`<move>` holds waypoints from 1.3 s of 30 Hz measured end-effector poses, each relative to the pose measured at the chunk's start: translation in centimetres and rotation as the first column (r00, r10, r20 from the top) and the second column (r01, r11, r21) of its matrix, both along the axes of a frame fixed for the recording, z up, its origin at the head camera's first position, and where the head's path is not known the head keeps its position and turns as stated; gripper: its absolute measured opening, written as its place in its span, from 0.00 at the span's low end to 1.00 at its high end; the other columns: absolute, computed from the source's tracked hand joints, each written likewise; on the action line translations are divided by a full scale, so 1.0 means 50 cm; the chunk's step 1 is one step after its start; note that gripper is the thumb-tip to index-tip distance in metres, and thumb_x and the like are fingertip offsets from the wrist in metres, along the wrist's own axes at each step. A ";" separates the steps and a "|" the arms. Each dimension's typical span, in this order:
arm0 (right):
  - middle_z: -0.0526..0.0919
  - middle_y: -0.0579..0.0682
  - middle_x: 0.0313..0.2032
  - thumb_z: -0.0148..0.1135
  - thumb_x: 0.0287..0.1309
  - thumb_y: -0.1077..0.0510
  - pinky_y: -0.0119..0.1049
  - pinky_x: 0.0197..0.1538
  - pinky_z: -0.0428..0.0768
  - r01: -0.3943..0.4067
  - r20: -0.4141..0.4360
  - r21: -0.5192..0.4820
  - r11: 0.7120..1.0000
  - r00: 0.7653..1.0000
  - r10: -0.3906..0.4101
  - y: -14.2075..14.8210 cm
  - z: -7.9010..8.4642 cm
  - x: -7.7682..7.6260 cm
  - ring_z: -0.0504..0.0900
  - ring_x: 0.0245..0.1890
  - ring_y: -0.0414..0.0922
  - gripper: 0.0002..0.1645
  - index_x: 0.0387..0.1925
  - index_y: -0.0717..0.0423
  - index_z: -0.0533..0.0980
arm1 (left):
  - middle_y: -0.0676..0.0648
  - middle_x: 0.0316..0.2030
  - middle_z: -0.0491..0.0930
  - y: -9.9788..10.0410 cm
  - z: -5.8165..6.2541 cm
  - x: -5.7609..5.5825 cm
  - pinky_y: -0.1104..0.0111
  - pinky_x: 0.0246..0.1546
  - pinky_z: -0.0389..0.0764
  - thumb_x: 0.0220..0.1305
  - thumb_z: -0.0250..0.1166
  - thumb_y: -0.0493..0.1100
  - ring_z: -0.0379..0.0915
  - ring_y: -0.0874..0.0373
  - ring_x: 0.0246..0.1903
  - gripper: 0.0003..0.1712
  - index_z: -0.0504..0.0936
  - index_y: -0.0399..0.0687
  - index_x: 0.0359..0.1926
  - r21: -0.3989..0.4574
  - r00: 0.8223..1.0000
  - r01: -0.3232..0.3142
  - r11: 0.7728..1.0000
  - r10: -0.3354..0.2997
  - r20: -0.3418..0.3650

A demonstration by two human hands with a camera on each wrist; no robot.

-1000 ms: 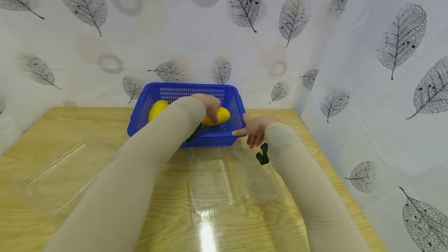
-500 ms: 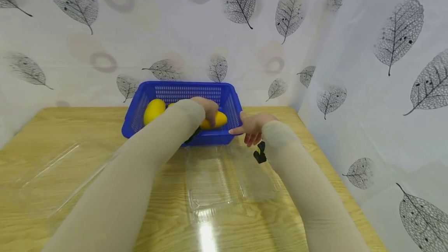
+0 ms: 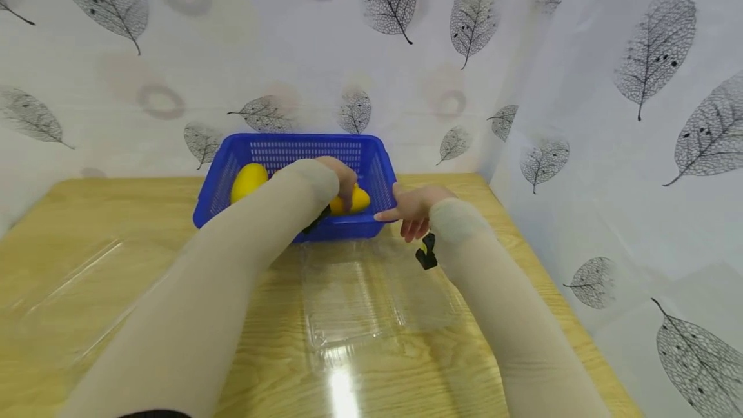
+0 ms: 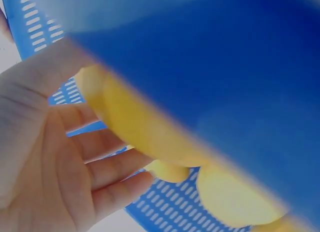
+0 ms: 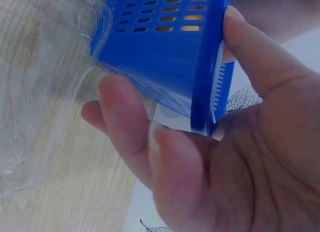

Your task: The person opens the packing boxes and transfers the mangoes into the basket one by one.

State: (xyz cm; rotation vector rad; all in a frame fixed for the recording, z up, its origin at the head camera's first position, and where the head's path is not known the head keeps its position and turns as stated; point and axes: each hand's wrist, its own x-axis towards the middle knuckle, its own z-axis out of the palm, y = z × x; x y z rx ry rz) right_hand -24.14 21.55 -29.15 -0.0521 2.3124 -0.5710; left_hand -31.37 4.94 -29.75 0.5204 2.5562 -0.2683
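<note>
In the head view a blue plastic basket (image 3: pixel 377 166) stands at the back of the table. My left hand (image 3: pixel 342 179) reaches into it and grips a yellow mango (image 3: pixel 358 200). The left wrist view has the thumb and fingers of that hand (image 4: pixel 65 157) around the mango (image 4: pixel 135 127), whose far side is hidden by the basket's blurred rim. More mangoes lie in the basket, among them a large mango (image 3: pixel 248 180) at its left end. My right hand (image 3: pixel 419 207) rests at the front right corner, one straight digit touching the rim (image 5: pixel 205 77); its other fingers hang loosely below, off the basket.
A clear plastic tray (image 3: pixel 342 305) lies on the wooden table (image 3: pixel 278 353) before the basket, with another transparent piece (image 3: pixel 420 295) to its right. Further clear plastic (image 3: pixel 75 302) is at the left. Leaf-patterned sheeting (image 3: pixel 313 44) covers the back and right side.
The head view has turned slightly to the right, so the basket appears further left. My left hand stays around the mango, which has shifted slightly; the right hand keeps its place at the basket's corner.
</note>
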 end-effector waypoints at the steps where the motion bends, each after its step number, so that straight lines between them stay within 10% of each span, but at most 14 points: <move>1: 0.81 0.61 0.43 0.51 0.60 0.35 0.41 0.42 0.80 -0.001 -0.001 -0.001 1.000 1.000 0.001 0.001 0.000 0.000 0.83 0.37 0.52 0.60 0.69 0.46 0.20 | 0.49 0.48 0.73 0.003 0.001 -0.003 0.62 0.45 0.73 0.49 0.69 0.58 0.67 0.53 0.45 0.32 0.75 0.52 0.55 -0.017 1.000 0.007 1.000 -0.007 0.002; 16: 0.82 0.60 0.41 0.52 0.59 0.34 0.37 0.36 0.81 0.004 -0.022 0.016 1.000 1.000 -0.004 0.003 -0.002 -0.001 0.83 0.29 0.47 0.61 0.69 0.46 0.21 | 0.49 0.46 0.73 0.017 0.054 0.047 0.62 0.48 0.73 0.54 0.68 0.53 0.67 0.54 0.45 0.28 0.77 0.50 0.56 -0.018 0.994 -0.040 0.999 0.042 0.101; 30: 0.82 0.60 0.41 0.53 0.57 0.33 0.38 0.38 0.81 0.020 -0.015 0.022 1.000 1.000 -0.020 -0.004 -0.007 -0.002 0.83 0.32 0.49 0.61 0.70 0.43 0.21 | 0.50 0.53 0.74 0.015 -0.017 -0.008 0.59 0.51 0.72 0.54 0.68 0.56 0.68 0.55 0.47 0.28 0.77 0.55 0.56 -0.112 0.995 0.093 0.989 -0.087 0.057; 39: 0.81 0.60 0.42 0.52 0.59 0.34 0.40 0.42 0.80 0.015 -0.011 0.024 1.000 1.000 -0.014 0.000 -0.004 0.000 0.83 0.35 0.50 0.60 0.69 0.46 0.21 | 0.48 0.60 0.69 0.007 0.022 0.016 0.55 0.59 0.65 0.61 0.62 0.53 0.65 0.52 0.57 0.29 0.71 0.51 0.62 -0.049 0.994 0.108 0.993 -0.107 0.033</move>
